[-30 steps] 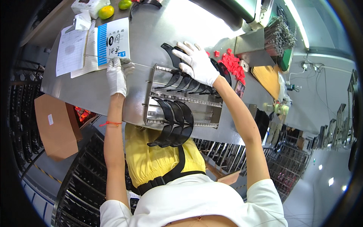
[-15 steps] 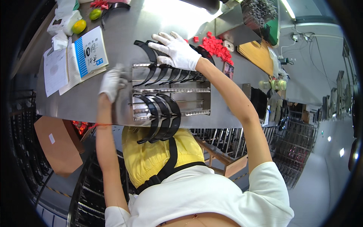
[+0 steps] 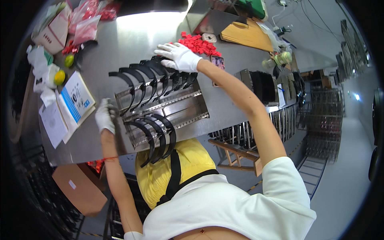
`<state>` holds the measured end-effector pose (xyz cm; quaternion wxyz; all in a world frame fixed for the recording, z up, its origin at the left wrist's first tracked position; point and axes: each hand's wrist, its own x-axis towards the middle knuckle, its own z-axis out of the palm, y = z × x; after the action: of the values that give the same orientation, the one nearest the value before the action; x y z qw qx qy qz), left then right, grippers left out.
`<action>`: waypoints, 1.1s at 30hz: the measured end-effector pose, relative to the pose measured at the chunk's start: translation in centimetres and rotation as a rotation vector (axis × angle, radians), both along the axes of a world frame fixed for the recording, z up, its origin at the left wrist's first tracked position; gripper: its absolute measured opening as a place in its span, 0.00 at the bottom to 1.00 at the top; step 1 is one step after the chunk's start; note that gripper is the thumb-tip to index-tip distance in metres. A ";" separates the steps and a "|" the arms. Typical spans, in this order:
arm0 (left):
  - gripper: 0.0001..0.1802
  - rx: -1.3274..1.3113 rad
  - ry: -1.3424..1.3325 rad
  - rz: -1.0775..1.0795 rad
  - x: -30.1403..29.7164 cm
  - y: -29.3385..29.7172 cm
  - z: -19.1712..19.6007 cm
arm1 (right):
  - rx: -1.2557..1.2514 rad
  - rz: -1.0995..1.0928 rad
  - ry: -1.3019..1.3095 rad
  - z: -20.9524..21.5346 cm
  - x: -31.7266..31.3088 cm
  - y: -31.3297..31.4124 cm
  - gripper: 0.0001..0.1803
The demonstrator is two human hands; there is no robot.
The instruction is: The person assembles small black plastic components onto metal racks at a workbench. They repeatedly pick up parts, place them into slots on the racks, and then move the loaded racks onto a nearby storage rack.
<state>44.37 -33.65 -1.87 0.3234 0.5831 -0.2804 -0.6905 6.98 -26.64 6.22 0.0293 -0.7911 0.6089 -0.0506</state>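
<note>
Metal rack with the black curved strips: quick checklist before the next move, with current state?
1. Left hand steadies the metal rack at its left end: ok.
2. Right hand rests on the far row of black curved strips: ok.
3. Near row of strips sits in the slots: ok.
4. Strips fully seated: cannot tell.
5. Red pieces lie apart from the rack: ok.

Slotted metal rack (image 3: 182, 108) on the steel table, curved black strips (image 3: 154, 76) upright in its rows.
</note>
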 end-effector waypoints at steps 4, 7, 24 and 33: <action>0.21 -0.196 -0.181 -0.093 -1.0 1.5 1.7 | 0.029 -0.114 -0.230 0.7 -0.8 0.3 0.31; 0.24 -0.349 -0.269 -0.157 -0.4 2.9 2.7 | 0.124 -0.472 -0.477 2.6 -1.6 0.7 0.35; 0.25 -0.481 -0.712 -0.627 -0.5 -1.4 0.1 | 0.358 -0.855 -1.439 -1.3 -1.3 5.0 0.27; 0.20 -0.650 -0.979 -1.036 -1.4 1.5 5.7 | -0.322 -0.615 -0.920 2.1 -6.1 -16.2 0.25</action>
<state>43.00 -32.17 3.80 -0.0461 0.4922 -0.8155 -0.3008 0.88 -42.82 8.32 0.1540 -0.4686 0.7203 -0.4878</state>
